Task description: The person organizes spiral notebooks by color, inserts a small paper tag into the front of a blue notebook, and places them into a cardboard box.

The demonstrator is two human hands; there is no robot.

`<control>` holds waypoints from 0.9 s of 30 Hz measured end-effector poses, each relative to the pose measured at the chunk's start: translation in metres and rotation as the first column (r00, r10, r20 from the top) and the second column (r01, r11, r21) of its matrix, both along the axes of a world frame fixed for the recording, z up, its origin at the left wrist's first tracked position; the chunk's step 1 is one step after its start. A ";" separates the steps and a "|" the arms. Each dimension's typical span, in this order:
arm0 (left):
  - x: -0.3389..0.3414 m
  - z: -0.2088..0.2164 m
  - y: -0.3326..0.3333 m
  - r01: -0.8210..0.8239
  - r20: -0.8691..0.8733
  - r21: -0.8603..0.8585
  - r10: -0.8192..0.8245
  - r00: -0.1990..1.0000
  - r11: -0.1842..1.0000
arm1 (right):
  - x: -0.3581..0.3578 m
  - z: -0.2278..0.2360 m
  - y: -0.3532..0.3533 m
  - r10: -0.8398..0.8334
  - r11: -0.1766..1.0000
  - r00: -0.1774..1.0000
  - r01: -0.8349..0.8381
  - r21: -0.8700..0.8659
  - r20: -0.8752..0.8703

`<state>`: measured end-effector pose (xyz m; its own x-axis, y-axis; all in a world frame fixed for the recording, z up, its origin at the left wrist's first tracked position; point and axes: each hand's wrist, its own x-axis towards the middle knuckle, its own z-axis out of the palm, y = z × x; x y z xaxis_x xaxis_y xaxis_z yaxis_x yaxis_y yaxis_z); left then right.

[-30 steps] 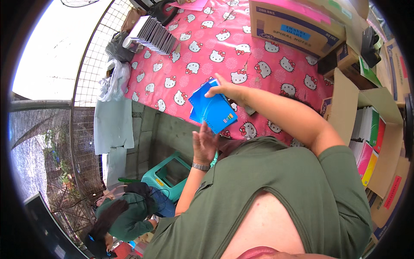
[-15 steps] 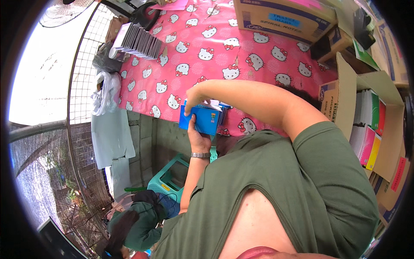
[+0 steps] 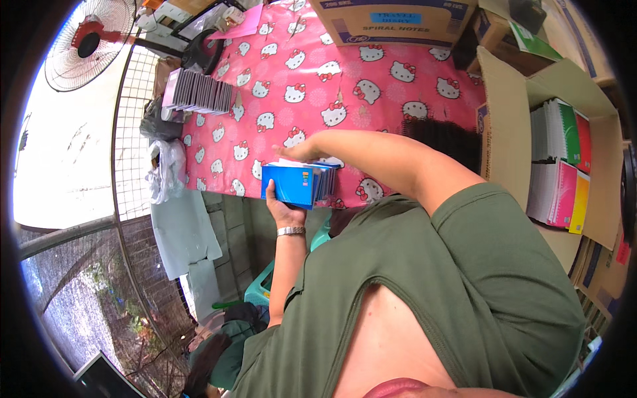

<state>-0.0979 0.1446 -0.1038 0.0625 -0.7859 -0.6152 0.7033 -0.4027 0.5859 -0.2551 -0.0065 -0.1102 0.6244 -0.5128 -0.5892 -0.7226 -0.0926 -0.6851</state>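
Observation:
My left hand (image 3: 285,213) grips a blue-covered notebook (image 3: 286,182) from below, its thumb against the front cover. Behind that cover, to the right, more small notebooks (image 3: 325,180) stand in a row at the table's near edge. My right hand (image 3: 298,152) reaches across from the right, just above the blue notebook's top edge. Its fingers look stretched out to the left, and a pale paper edge shows beneath them. Whether they touch the paper, I cannot tell.
A pink patterned cloth (image 3: 265,121) covers the table. A row of thin notebooks (image 3: 199,91) stands far left, near a fan (image 3: 87,45). An open carton (image 3: 507,126) of spiral notebooks (image 3: 564,192) sits right; a closed carton (image 3: 398,23) stands behind. Another person (image 3: 229,351) is lower left.
My view has shifted, bringing the fan further into sight. The right hand's fingers have left the blue notebook's cover and straightened above it. My left hand keeps its grip.

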 end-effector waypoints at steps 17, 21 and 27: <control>-0.195 0.244 -0.049 0.695 0.719 -0.685 0.046 0.694 0.218 | -0.338 0.283 0.372 -0.674 0.189 0.673 0.556 -0.809 0.305; -0.381 0.258 -0.016 0.777 0.955 -0.295 -0.194 0.224 -0.556 | -0.323 0.191 0.458 -0.888 -0.059 0.373 0.488 -0.871 0.269; -0.590 0.146 0.037 0.007 0.569 0.789 0.726 -0.386 -0.614 | -0.301 0.103 0.488 -0.932 -0.286 0.057 0.493 -0.821 0.359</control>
